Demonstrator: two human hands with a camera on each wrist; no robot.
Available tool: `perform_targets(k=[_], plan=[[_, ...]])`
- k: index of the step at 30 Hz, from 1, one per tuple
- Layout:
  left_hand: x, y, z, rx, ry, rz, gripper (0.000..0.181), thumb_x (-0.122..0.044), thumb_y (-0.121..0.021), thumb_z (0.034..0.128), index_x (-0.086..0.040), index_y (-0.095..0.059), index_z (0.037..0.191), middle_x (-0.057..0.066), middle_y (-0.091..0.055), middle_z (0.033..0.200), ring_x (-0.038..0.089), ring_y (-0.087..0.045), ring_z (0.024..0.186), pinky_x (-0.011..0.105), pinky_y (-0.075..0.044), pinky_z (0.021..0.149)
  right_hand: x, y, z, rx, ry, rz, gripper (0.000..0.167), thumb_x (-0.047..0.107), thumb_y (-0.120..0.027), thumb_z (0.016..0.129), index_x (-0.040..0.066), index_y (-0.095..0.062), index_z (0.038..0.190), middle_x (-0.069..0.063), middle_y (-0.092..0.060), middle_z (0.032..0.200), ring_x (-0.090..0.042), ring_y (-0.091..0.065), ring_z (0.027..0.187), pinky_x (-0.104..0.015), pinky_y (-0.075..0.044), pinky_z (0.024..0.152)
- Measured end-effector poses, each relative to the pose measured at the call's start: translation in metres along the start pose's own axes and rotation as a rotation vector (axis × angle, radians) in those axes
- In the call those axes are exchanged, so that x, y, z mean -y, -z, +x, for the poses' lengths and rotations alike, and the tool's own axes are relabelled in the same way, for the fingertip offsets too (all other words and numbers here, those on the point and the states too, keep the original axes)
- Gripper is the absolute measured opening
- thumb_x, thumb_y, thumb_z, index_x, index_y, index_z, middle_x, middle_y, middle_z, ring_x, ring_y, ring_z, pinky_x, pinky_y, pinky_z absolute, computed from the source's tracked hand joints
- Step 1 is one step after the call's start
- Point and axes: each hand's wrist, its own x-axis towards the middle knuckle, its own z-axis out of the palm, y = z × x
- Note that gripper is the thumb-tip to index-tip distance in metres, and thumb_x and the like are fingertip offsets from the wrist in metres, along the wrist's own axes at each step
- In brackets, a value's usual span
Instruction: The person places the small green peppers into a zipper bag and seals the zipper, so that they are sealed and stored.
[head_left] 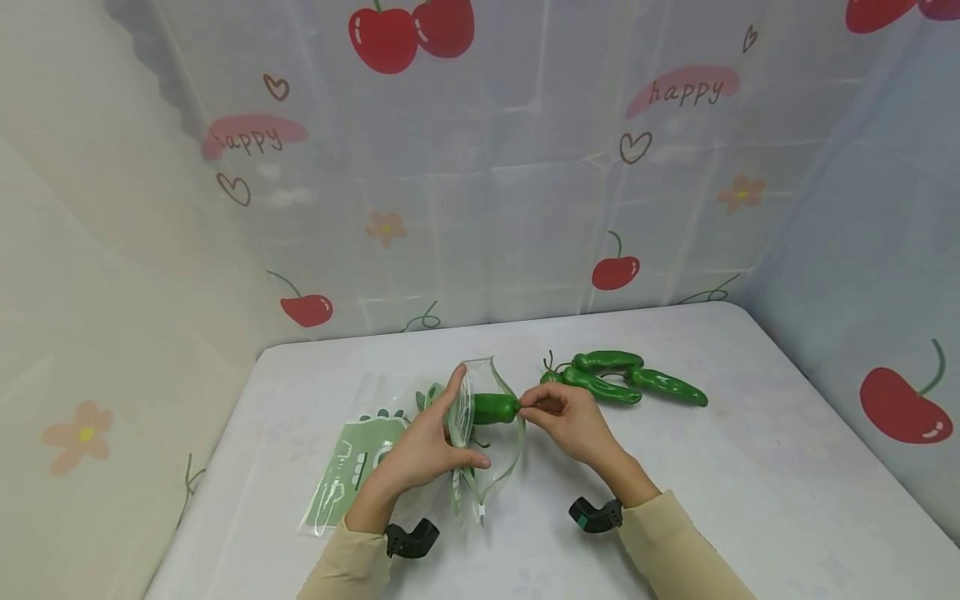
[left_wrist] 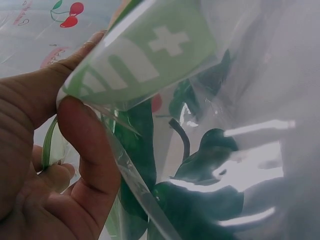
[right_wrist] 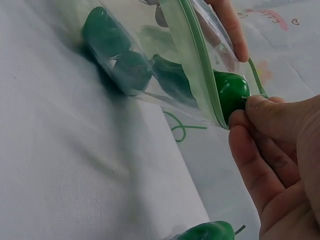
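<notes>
A clear zip bag (right_wrist: 198, 65) with a green-edged mouth stands tilted at the middle of the table, its opening toward the right. My left hand (head_left: 423, 450) holds it near the mouth, thumb and fingers spread along the plastic. Between the fingertips of my right hand (head_left: 573, 421) is the stem end of a green pepper (head_left: 495, 408), which lies partly inside the mouth. Through the plastic, several more peppers (right_wrist: 105, 32) show in the bag. The left wrist view has the bag's printed film (left_wrist: 150, 60) close up, with dark green shapes behind it.
Several loose green peppers (head_left: 666, 387) lie at the back right of the white table (head_left: 750, 500). Left of my left hand, a flat clear bag with a green print (head_left: 360, 467) lies on the table. A curtain with cherries (head_left: 525, 167) hangs behind.
</notes>
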Motion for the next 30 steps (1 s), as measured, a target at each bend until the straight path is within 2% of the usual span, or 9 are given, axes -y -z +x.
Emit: perform_targets(k=[3,8,13,19,26,30], plan=[[0.0,0.0,0.0,-0.002,-0.001,-0.002,0.128,-0.03,-0.094,0.0761,-0.052,0.0,0.161,0.004,-0.028,0.168,0.011,-0.048,0.054,0.031,-0.051,0.061,0.001,0.0,0.0,-0.019,-0.011,-0.01,0.011,0.012,-0.082,0.089,0.018,-0.078,0.097,-0.001,-0.076,0.1,-0.013,-0.074,0.09,-0.026,-0.058,0.079],[0.0,0.0,0.0,-0.006,0.001,0.004,0.128,-0.028,-0.094,0.076,-0.053,-0.001,0.161,0.003,-0.028,0.168,0.01,-0.047,0.055,0.03,-0.051,0.062,0.002,0.002,-0.001,-0.046,0.01,-0.044,0.012,0.013,-0.083,0.088,0.018,-0.077,0.096,0.001,-0.074,0.097,-0.013,-0.071,0.089,-0.026,-0.058,0.078],[-0.001,0.0,0.0,-0.009,0.0,0.018,0.128,-0.029,-0.094,0.0758,-0.05,-0.001,0.162,0.001,-0.024,0.169,0.009,-0.044,0.054,0.03,-0.05,0.066,0.002,0.004,-0.002,-0.071,0.004,-0.072,0.013,0.016,-0.084,0.087,0.019,-0.075,0.094,0.001,-0.071,0.089,-0.014,-0.066,0.08,-0.025,-0.054,0.07],[-0.001,0.0,-0.001,-0.008,0.003,0.008,0.128,-0.028,-0.094,0.076,-0.05,-0.002,0.162,0.002,-0.024,0.169,0.01,-0.046,0.054,0.03,-0.05,0.063,0.003,0.007,-0.001,-0.068,0.01,-0.051,0.009,0.019,-0.081,0.091,0.019,-0.073,0.095,-0.001,-0.072,0.087,-0.015,-0.065,0.075,-0.026,-0.052,0.063],[-0.001,0.0,-0.001,-0.015,0.009,0.011,0.128,-0.029,-0.094,0.0754,-0.052,-0.002,0.161,0.003,-0.025,0.169,0.01,-0.045,0.054,0.031,-0.049,0.064,0.001,0.01,-0.001,-0.026,0.025,0.021,0.013,0.024,-0.074,0.097,0.012,-0.073,0.103,-0.007,-0.075,0.092,-0.027,-0.073,0.083,-0.027,-0.057,0.072],[-0.001,0.0,0.0,-0.021,0.002,0.016,0.128,-0.03,-0.095,0.0749,-0.05,-0.002,0.162,0.004,-0.024,0.17,0.011,-0.045,0.057,0.031,-0.05,0.068,0.002,0.009,0.0,-0.008,0.037,0.045,0.015,0.025,-0.07,0.1,0.011,-0.073,0.106,-0.01,-0.076,0.093,-0.03,-0.073,0.084,-0.037,-0.06,0.075]])
